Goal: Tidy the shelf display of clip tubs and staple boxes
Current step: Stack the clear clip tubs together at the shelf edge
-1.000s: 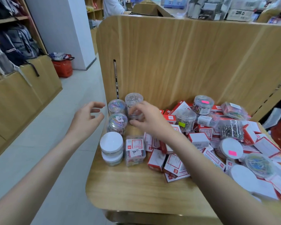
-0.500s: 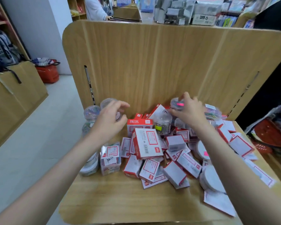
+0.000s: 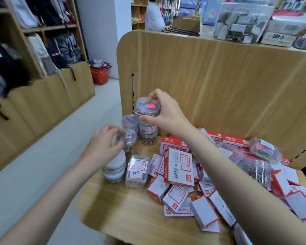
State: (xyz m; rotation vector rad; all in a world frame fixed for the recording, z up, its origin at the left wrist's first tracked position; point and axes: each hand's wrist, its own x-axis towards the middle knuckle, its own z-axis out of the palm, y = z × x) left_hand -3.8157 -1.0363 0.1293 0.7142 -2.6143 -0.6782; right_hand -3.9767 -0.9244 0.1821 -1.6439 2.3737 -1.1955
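Left hand (image 3: pixel 104 142) is curled over a clear clip tub (image 3: pixel 129 138) at the shelf's (image 3: pixel 131 214) left edge; right hand (image 3: pixel 163 110) pinches a pink-stickered tub (image 3: pixel 147 108) above the stack. Light, rigid, slick plastic is judged; the lid rim is best gripped.

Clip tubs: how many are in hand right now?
2. The pink-sticker tub is in the right hand, above the back stack; the clear tub is in the left hand's grip, front left. Nothing else looks held.
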